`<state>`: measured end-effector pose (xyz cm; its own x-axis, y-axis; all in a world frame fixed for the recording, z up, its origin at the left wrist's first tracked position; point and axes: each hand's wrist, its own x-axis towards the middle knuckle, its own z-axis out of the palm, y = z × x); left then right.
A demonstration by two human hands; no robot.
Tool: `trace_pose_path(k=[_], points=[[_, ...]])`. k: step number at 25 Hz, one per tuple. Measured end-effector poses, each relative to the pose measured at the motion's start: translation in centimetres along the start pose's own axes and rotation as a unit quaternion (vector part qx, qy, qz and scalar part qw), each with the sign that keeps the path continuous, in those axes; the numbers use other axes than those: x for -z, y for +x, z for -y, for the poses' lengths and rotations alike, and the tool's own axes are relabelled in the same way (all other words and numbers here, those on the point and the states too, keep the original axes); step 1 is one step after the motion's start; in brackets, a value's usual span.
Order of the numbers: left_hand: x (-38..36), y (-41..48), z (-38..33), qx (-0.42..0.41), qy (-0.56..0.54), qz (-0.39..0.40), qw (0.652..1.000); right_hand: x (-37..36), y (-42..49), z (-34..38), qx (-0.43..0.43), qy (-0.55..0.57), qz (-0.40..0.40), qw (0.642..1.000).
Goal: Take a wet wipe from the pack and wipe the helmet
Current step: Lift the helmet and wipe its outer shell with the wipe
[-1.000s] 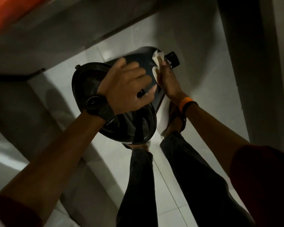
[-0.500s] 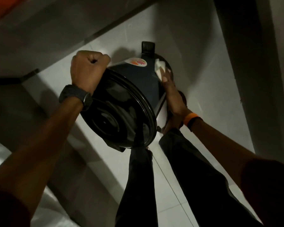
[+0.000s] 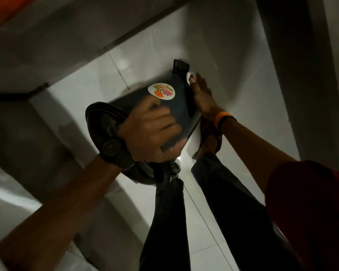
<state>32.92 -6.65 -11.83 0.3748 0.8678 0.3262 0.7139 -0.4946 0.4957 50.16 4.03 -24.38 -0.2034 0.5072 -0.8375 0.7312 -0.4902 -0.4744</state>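
Observation:
I hold a dark helmet in front of me above the floor. It has a round sticker on its shell and a glossy dark visor facing left. My left hand, with a black watch on the wrist, grips the helmet's near side over the shell. My right hand, with an orange band on the wrist, presses a white wet wipe against the helmet's far right side near a black clip. Only a small part of the wipe shows past my fingers. The pack of wipes is not in view.
White floor tiles lie below. My legs in dark trousers and a sandalled foot stand under the helmet. A grey ledge runs at the upper left, and a dark vertical frame rises on the right.
My left hand has shifted from the visor's upper rim to the near side of the shell, and the helmet has turned. My right hand has slid the wipe farther up toward the black clip.

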Motion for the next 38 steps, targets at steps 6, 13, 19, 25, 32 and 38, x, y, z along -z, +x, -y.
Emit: trace_pose_path(k=[6, 13, 19, 25, 32, 38], points=[[1.5, -0.5, 1.3, 0.010, 0.040, 0.120, 0.992, -0.8, -4.6, -2.2, 0.123, -0.058, 0.019, 0.991], [3.0, 0.3, 5.7, 0.263, 0.028, 0.060, 0.962, -6.2, -12.3, -2.8, 0.327, -0.035, 0.023, 0.944], [2.7, 3.8, 5.0, 0.093, 0.045, 0.132, 0.986, 1.1, -2.1, -0.4, -0.017, 0.118, -0.039, 0.992], [0.3, 7.4, 2.2, -0.216, 0.123, 0.283, 0.926, 0.6, -6.1, -3.5, -0.006, 0.147, -0.028, 0.989], [-1.0, 3.6, 0.8, 0.514, 0.134, -0.082, 0.844, 0.1, -11.1, -6.2, -0.038, 0.117, -0.145, 0.982], [-3.5, 0.3, -1.4, 0.221, 0.167, 0.092, 0.957, 3.1, -8.5, -1.5, -0.003, 0.283, -0.140, 0.949]])
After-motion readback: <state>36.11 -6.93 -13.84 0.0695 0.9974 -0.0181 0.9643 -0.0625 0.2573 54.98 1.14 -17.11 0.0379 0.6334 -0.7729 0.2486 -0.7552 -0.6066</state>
